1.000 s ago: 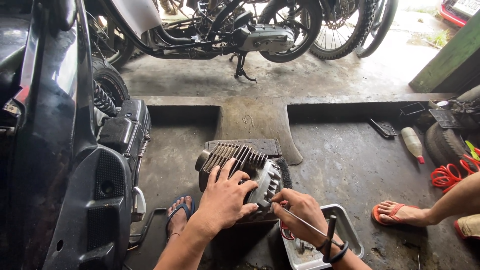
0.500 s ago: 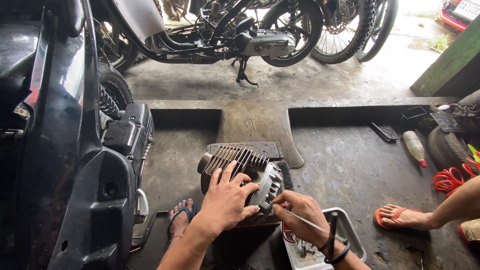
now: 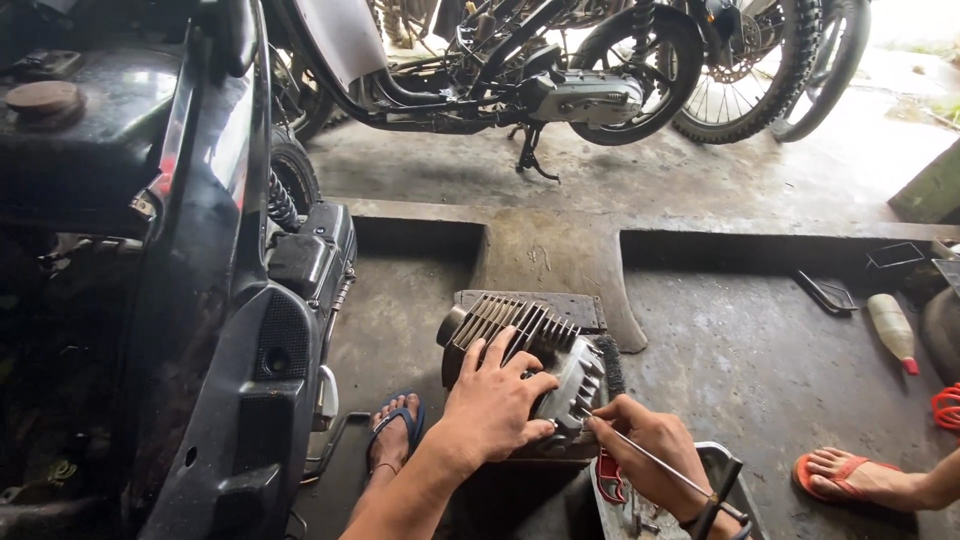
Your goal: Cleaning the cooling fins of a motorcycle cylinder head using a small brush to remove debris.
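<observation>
Down on the concrete floor (image 3: 740, 360), the left hand (image 3: 495, 400) lies spread, open-fingered, atop the finned cylinder (image 3: 525, 345); just right, the right hand (image 3: 650, 445) grips a thin rod (image 3: 655, 462) against its edge.

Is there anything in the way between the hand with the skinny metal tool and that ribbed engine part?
Nothing visible. The right hand holds a thin metal rod whose tip already touches the finned engine cylinder at its near edge. The left hand lies flat on top of the cylinder, beside the tip, not across its path.
</observation>
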